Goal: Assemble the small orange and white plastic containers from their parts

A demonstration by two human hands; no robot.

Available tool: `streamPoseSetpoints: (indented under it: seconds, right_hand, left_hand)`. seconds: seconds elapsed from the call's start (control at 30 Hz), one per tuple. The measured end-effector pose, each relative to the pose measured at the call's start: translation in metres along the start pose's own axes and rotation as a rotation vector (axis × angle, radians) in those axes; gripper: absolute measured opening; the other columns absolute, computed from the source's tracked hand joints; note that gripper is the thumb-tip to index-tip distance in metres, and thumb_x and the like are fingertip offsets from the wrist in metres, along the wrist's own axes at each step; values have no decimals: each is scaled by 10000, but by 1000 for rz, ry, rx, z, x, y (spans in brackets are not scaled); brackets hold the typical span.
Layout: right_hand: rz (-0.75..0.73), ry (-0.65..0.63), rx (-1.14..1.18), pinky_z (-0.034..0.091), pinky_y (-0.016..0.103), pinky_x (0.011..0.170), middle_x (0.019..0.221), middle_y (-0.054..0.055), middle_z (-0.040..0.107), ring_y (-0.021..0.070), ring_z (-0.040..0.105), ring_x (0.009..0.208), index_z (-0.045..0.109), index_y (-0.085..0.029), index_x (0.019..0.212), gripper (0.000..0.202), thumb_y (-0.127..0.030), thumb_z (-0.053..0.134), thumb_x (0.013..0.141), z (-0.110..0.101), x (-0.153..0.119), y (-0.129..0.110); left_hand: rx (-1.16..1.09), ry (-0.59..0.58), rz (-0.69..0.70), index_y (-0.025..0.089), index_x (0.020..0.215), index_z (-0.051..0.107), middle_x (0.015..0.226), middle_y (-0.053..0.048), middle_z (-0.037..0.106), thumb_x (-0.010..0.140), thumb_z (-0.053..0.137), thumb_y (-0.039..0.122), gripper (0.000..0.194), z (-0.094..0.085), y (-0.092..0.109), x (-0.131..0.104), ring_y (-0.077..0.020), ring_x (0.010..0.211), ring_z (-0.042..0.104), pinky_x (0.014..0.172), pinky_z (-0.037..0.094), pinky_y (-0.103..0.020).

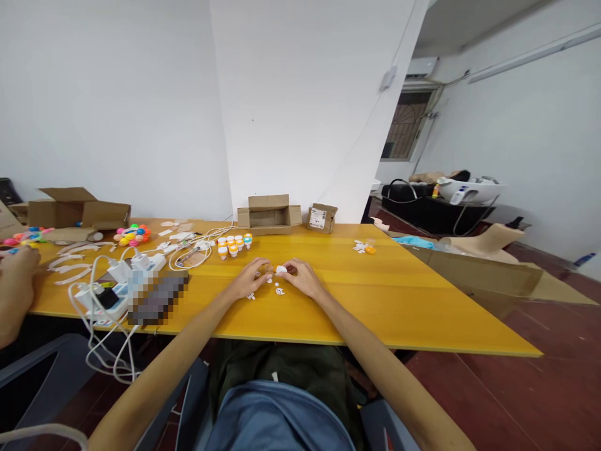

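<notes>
In the middle of the yellow table (422, 288), my left hand (248, 279) curls its thumb and index finger around a small clear, orange-tinged piece (269, 269), whose kind is too small to tell. Facing it, my right hand (304, 278) pinches a white round piece (281, 269) between thumb and fingers. The two pieces are close together. A small white animal-face cutout (280, 291) lies just below the hands, and another white cutout (251, 296) rests under my left wrist. Beyond my left hand stand several small white-and-orange capped containers (233, 245) in a cluster.
A power strip (136, 285) with tangled white cables and a dark pixelated object (159, 297) lie left. Cardboard boxes (270, 216) line the wall. More white cutouts with an orange piece (370, 249) lie right. Another person's hand (19, 269) is at far left, near colourful ball rings (133, 235).
</notes>
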State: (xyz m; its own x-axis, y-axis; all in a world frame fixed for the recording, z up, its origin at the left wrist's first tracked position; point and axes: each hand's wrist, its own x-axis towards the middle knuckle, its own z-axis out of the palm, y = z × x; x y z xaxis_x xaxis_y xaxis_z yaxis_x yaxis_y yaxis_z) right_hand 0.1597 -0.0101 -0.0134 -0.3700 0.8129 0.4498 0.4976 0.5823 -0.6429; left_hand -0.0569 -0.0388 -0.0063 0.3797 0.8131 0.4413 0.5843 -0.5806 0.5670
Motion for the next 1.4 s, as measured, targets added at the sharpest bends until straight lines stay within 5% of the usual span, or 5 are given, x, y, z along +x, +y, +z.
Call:
streamPoseSetpoints:
  seconds: [0.17, 0.33, 0.77, 1.03, 1.4]
  right_hand:
    - [54, 105, 123, 546, 317, 780, 883, 40, 746, 187, 686, 811, 701, -196, 896, 136, -306, 631, 857, 0, 4, 9]
    - [157, 174, -30, 537, 319, 801, 916, 50, 748, 195, 688, 839, 706, -210, 875, 88, -263, 666, 816, -7, 6, 12]
    - [238, 266, 148, 558, 338, 769, 806, 24, 747, 214, 704, 787, 674, -213, 791, 71, -282, 662, 795, -12, 13, 31]
    - [151, 285, -92, 523, 368, 878, 965, 66, 725, 230, 669, 937, 703, -212, 911, 125, -271, 620, 838, -9, 18, 32]
    - [80, 11, -431, 463, 375, 908, 1107, 91, 672, 251, 593, 1088, 710, -261, 1024, 166, -328, 608, 911, -1, 32, 17]
  left_hand:
    - [120, -80, 118, 235, 1356, 524, 1356, -117, 570, 929, 550, 483, 494, -5, 12, -7, -274, 1270, 539, 1110, 412, -408]
    - [277, -136, 206, 251, 1398, 488, 1398, -114, 539, 941, 537, 480, 513, -4, 15, -7, -283, 1300, 504, 1114, 397, -429]
    - [287, 81, 21, 272, 1248, 578, 1176, -63, 632, 1000, 425, 433, 333, 2, -5, 3, -242, 1159, 571, 1019, 444, -401]
    - [205, 161, -56, 246, 1172, 598, 1143, -59, 650, 999, 422, 418, 300, -2, -5, 4, -236, 1152, 577, 1030, 435, -387]
    - [245, 211, -5, 246, 1141, 588, 1096, -58, 655, 1021, 355, 324, 274, -2, 2, -1, -219, 1083, 597, 975, 455, -369]
